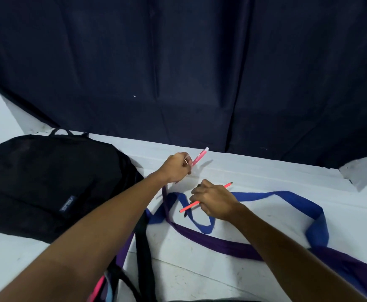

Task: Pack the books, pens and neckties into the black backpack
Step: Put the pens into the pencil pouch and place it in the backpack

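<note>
My left hand point(176, 167) is out over the white table point(265, 171), fingers curled tight round a pink pen point(200, 156), its capped end poking up and away past my knuckles. My right hand point(214, 202) sits just beside it, nearer me, fingers folded round an orange-red pen point(207, 198) that lies slantwise through my grip, one tip sticking out far right, the other near left. Something dark shows under those fingers too; I cannot tell what it is.

Under my right hand the blue tie point(287, 196) loops across the table and bends back toward me on the right. The purple tie point(221, 245) crosses it, running from below my left wrist down to the right edge.

The backpack point(47, 184) lies flat to my left, label facing up, one strap point(142, 247) trailing toward me beside the ties. A dark curtain point(178, 62) hangs behind the table.
</note>
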The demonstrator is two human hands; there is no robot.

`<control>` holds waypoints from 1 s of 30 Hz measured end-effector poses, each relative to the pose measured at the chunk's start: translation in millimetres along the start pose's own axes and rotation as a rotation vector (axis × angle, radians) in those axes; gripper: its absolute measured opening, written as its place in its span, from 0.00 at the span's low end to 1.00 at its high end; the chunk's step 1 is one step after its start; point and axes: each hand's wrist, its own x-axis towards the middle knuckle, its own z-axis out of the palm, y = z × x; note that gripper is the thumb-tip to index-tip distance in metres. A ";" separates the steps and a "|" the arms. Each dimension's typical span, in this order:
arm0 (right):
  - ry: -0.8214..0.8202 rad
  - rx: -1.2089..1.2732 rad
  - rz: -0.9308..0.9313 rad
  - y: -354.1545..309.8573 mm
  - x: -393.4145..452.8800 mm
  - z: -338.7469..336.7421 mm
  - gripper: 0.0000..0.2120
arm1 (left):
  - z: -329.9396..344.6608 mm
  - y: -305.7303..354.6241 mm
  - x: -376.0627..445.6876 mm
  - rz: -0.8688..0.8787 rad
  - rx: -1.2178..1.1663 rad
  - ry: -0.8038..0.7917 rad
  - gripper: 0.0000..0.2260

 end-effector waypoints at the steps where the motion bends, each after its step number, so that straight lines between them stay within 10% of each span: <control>1: -0.018 -0.025 0.002 -3.8 2.8 1.2 0.17 | -1.2 -1.1 -2.3 0.003 -0.001 0.012 0.05; 11: -0.050 -0.191 0.153 0.1 11.7 8.3 0.18 | -15.2 -10.7 -18.2 -0.022 -0.101 0.083 0.03; 18: 0.526 0.601 0.795 0.7 22.0 -20.8 0.07 | -23.6 -3.7 -27.0 -0.114 -0.430 0.125 0.09; 25: 0.736 1.582 0.767 -29.8 36.0 -69.0 0.08 | -15.1 32.3 -45.7 -0.120 -0.729 0.053 0.12; 30: 0.766 1.488 0.781 -46.7 27.4 -90.4 0.09 | -12.4 51.3 -66.8 -0.087 -0.741 -0.031 0.11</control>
